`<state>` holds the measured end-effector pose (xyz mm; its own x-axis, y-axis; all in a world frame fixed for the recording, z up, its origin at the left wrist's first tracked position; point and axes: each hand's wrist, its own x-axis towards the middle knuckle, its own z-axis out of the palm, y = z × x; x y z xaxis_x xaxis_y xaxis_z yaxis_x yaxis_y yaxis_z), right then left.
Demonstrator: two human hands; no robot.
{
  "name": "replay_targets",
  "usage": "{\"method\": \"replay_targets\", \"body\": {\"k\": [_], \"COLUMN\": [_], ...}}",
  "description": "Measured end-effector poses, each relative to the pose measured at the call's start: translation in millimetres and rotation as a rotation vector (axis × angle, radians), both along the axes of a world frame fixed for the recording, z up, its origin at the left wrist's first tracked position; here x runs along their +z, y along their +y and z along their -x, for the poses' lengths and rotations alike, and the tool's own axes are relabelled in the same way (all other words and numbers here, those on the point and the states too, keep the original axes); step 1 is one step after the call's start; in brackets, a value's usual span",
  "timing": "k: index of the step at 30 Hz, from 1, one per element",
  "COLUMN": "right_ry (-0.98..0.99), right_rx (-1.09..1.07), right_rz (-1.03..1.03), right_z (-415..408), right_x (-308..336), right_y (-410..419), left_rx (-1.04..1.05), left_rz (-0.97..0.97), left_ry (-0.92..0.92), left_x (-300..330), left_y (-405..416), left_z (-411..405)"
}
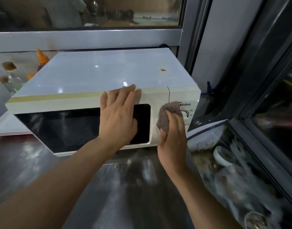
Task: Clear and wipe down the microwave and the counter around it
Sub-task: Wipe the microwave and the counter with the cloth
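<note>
A white microwave (85,76) with a dark glass door stands on a steel counter (109,187). My left hand (119,113) lies flat against the door's upper right part, fingers straight and reaching over the top edge. My right hand (172,134) grips a bunched grey-brown cloth (169,115) and holds it against the control panel, beside the dial under the brand name. A small orange sticker (163,69) sits on the microwave's top, which otherwise carries nothing.
Bottles with orange and cork tops (41,60) stand behind the microwave at the left. A white board (8,124) lies beside it on the left. To the right, behind a dark window frame (241,113), sit a white bowl (223,156) and blurred clutter.
</note>
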<state>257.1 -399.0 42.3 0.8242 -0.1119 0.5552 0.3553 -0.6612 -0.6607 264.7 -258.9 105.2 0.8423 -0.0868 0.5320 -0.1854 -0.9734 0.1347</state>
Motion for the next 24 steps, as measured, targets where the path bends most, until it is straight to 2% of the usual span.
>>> {"method": "replay_targets", "body": {"k": [6,12,16,19,24], "right_ry": [-0.182,-0.157,-0.108,-0.141,-0.180], "right_rx": [-0.038,-0.008,-0.137,-0.212,-0.103], "right_rz": [0.088,0.290,0.162,0.073,0.197], "right_z": [-1,-15,-20,-20,-10], "right_x": [25,29,18,15,11], "right_y": [-4,-36,-67,-52,-19], "left_rx": [-0.004,-0.008,-0.003,0.002,0.005], "left_rz": [-0.019,-0.035,-0.024,-0.006,-0.002], "left_ry": [0.017,-0.003,-0.030,-0.049,-0.062], "left_x": [3,1,-3,-6,-8], "left_y": [-1,0,-1,-1,-2], "left_z": [3,1,-1,-3,-4]}}
